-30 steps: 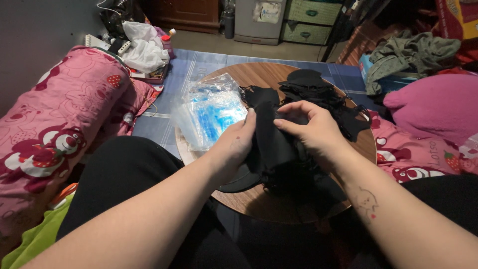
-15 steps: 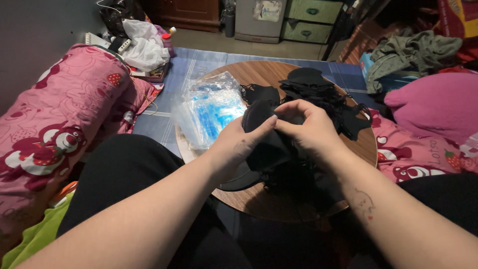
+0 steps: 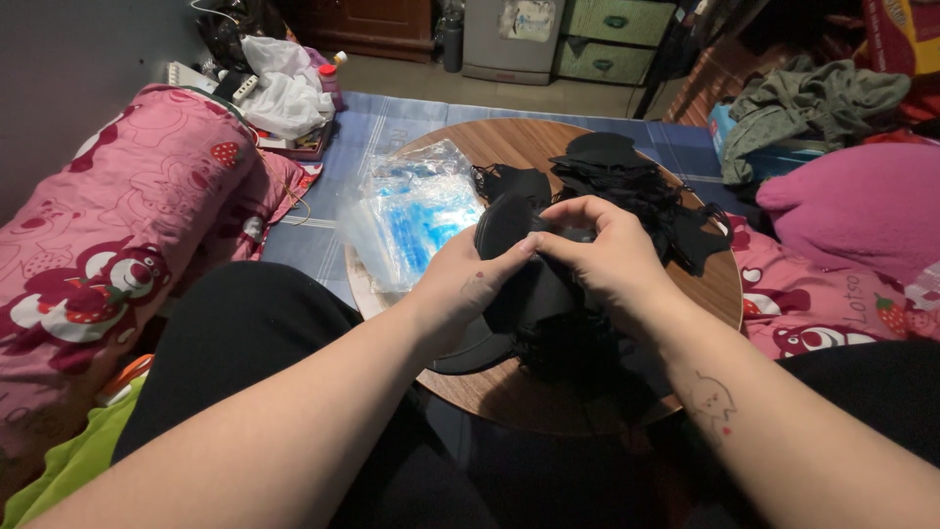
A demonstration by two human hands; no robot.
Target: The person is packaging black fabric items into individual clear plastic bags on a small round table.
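Cluttered bedroom floor, round wooden table [image 3: 509, 147] over a blue mat, pink bedding left and right. Left hand [image 3: 468, 284] and right hand [image 3: 599, 257] meet over the table centre, fingers pinched shut on a black mask [image 3: 509, 230] held just above a dark heap [image 3: 568, 343]. More masks [image 3: 627, 176] piled far right; clear bags [image 3: 411, 216] lie left. Risk, as I judge it: ear loops could snag in the heap and drag others up. The mask sits between both thumbs and forefingers, edge gripped.
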